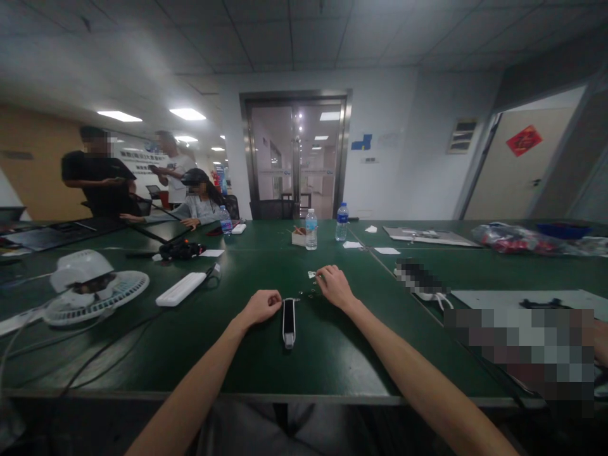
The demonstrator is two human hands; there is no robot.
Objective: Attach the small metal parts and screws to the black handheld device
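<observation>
Tiny metal bits (pixel 310 293) lie scattered on the green tabletop (pixel 342 361), just beyond my right hand (pixel 335 286). Its fingers (pixel 323 274) curl down beside a small white scrap (pixel 311 274), and I cannot tell whether they pinch anything. My left hand (pixel 261 307) is loosely curled with nothing showing in it, near the end of a slim black-and-white device (pixel 288 323) lying between my hands. Parts this small want slow fingertip work, low against the table. Further out are a white power strip (pixel 180 289), a desk fan (pixel 95 288) and a water bottle (pixel 311 229).

A black-and-white gadget (pixel 288 323) on a dark green table (pixel 332 361).
</observation>
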